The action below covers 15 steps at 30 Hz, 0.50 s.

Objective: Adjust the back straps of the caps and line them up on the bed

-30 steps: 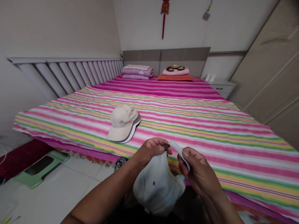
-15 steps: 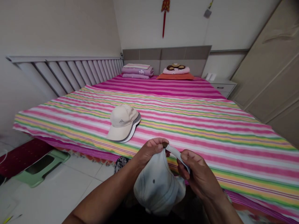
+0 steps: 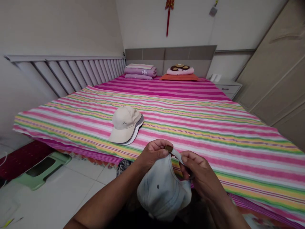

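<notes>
A pale blue-grey baseball cap [image 3: 164, 190] hangs between my hands with its back opening towards the upper right. My left hand [image 3: 154, 154] is closed on the cap's edge beside a brass-coloured buckle [image 3: 169, 148]. A light strap [image 3: 177, 155] runs from the buckle to my right hand [image 3: 196, 167], whose thumb and fingers pinch it. My right fingers hide the rest of the strap. On the bed, left of my hands, sits a cream cap [image 3: 125, 122] with a small dark logo, stacked over grey and white brims.
Striped cloth covers the bed [image 3: 214, 124]. Folded purple bedding [image 3: 140, 72] and a pink pillow [image 3: 180, 72] lie by the headboard [image 3: 190, 54]. A green stool [image 3: 40, 171] stands on the tiles at lower left. The nightstand [image 3: 228, 87] is at the far right.
The strap has come up against the buckle and now passes into it. My right hand has shifted slightly left along the strap, closer to the buckle. My left hand stays on the cap's edge.
</notes>
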Each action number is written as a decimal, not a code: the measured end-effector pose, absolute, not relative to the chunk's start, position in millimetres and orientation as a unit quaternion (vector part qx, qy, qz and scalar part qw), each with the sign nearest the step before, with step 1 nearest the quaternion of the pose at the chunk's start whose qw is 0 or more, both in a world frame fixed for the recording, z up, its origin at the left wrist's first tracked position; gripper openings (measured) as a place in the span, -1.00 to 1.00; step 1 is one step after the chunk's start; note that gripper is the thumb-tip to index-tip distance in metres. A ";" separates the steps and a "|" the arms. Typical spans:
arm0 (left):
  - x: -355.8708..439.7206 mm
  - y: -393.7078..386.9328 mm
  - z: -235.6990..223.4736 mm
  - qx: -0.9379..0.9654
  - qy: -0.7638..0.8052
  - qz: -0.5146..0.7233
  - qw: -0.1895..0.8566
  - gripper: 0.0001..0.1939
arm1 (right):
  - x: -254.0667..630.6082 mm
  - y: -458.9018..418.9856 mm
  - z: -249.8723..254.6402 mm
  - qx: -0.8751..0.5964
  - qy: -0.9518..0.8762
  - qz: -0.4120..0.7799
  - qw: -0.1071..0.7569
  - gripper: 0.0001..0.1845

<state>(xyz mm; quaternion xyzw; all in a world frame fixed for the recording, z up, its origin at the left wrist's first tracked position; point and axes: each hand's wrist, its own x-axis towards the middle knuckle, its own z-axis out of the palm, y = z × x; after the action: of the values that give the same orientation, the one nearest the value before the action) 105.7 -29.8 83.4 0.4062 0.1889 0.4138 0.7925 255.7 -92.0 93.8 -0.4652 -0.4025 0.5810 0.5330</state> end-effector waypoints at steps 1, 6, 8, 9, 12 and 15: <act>105.3 -30.4 84.0 0.411 0.191 0.416 0.788 -0.69 | 256.9 -92.0 95.4 -0.475 -0.426 0.566 0.522 -0.72; 104.8 -33.4 86.4 0.433 0.189 0.414 0.778 -0.73 | 260.7 -91.8 103.1 -0.500 -0.491 0.504 0.505 -0.71; 104.7 -34.5 86.7 0.448 0.186 0.414 0.771 -0.75 | 260.6 -91.6 104.8 -0.501 -0.496 0.492 0.510 -0.73; 104.6 -34.9 86.8 0.456 0.186 0.413 0.766 -0.75 | 260.3 -91.5 105.2 -0.500 -0.496 0.495 0.509 -0.73; 104.3 -35.8 87.4 0.481 0.183 0.416 0.749 -0.75 | 258.8 -91.4 104.9 -0.488 -0.475 0.527 0.508 -0.72; 104.5 -35.8 89.1 0.514 0.175 0.429 0.722 -0.76 | 255.9 -91.8 103.0 -0.454 -0.422 0.583 0.526 -0.72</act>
<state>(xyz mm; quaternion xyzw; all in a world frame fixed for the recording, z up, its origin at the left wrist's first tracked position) 104.5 -35.8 89.1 0.5136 0.1748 0.4295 0.7219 255.9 -91.8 103.0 -0.4541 -0.4219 0.5827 0.5257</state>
